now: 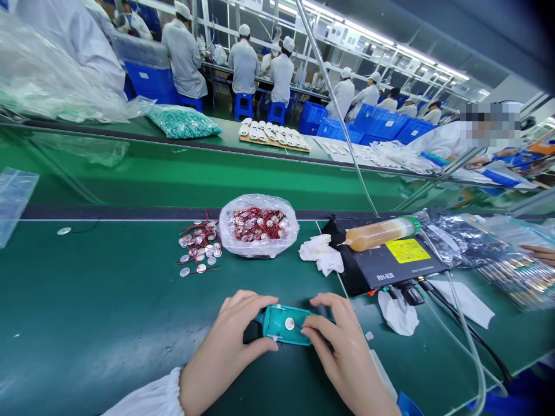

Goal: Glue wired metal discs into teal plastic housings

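Both my hands hold a teal plastic housing (284, 325) low on the green work mat (108, 300). My left hand (229, 346) grips its left end, and my right hand (342, 346) grips its right end. A round metal disc (289, 324) sits in the housing's opening, close to my right fingertips. Ahead of my hands, a loose pile of metal discs with red wires (199, 248) lies beside a clear plastic bag (258, 225) holding more of them. The housing's underside is hidden.
To the right, an amber-filled syringe barrel (381, 234) lies on a black RH-928 unit (390, 267), with crumpled white tissues (321, 255) nearby. A thin hose runs down the right side. Beyond the glass divider (173, 173), co-workers in white sit among blue crates (377, 124).
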A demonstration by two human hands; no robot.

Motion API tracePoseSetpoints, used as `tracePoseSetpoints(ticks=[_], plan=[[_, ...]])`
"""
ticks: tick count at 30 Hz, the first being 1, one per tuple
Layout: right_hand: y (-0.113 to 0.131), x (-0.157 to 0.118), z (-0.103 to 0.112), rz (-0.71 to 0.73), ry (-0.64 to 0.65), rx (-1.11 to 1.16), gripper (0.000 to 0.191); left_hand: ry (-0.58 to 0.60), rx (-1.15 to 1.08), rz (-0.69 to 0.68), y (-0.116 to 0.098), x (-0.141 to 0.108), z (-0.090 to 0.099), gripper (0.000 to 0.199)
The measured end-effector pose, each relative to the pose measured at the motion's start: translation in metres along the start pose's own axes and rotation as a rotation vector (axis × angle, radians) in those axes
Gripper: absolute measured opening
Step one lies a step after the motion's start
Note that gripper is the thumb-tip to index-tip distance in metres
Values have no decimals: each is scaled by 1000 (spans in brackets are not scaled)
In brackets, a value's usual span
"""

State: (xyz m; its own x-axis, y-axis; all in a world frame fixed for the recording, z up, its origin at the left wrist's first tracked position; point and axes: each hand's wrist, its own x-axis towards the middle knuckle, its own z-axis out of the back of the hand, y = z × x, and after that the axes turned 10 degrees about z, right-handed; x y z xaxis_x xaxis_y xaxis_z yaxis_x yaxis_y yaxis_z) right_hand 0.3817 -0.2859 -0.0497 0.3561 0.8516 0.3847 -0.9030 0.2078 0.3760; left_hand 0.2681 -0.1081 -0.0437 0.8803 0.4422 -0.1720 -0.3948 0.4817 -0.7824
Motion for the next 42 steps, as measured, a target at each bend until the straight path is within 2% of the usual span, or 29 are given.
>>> tracePoseSetpoints(ticks=[11,22,42], plan=[[1,-3,0,-38,21,27,13,26,-8,48,-5,-1,1,42],[2,-1,-2,-18,-23,-33,12,4,-1,28,-5,-1,2,42],[1,-4,0,-41,1,16,13,6,1,12,-2,0,0,39]])
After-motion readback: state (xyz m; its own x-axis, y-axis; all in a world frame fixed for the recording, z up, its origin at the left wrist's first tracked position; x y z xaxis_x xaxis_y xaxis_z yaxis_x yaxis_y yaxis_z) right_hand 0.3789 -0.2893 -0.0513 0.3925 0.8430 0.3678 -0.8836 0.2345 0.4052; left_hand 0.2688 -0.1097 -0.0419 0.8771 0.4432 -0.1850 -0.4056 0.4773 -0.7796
